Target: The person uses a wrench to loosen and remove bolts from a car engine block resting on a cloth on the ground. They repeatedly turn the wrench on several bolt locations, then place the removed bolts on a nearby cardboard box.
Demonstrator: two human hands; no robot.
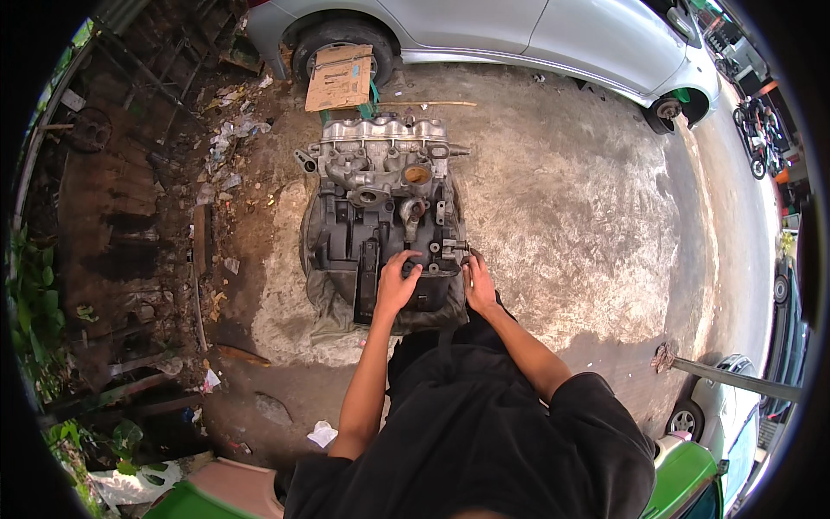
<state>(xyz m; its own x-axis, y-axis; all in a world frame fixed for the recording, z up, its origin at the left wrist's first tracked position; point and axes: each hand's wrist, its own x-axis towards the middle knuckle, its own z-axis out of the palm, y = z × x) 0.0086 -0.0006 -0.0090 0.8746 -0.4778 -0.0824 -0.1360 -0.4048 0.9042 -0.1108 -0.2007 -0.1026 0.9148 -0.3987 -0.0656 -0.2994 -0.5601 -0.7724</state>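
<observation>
A large engine (341,233) stands on the ground in front of me, its dark block nearest and a silver cylinder head (380,130) on the far side. My left hand (398,285) is at the near face of the block, fingers curved and thumb apart, beside a long dark metal channel (367,281). At the block's right edge, my right hand (480,284) has its fingertips closed in at the end of a small silver bracket (453,248). What those fingertips grip is too small to tell. A pipe-like metal fitting (412,216) rises beyond my left hand.
Dark cloth (324,303) lies under the engine. Behind it, a cardboard piece (340,78) rests on a green stool (367,110) near a silver car (484,30). Litter (229,143) and planks line the left side. A metal pole (735,377) reaches in from the right.
</observation>
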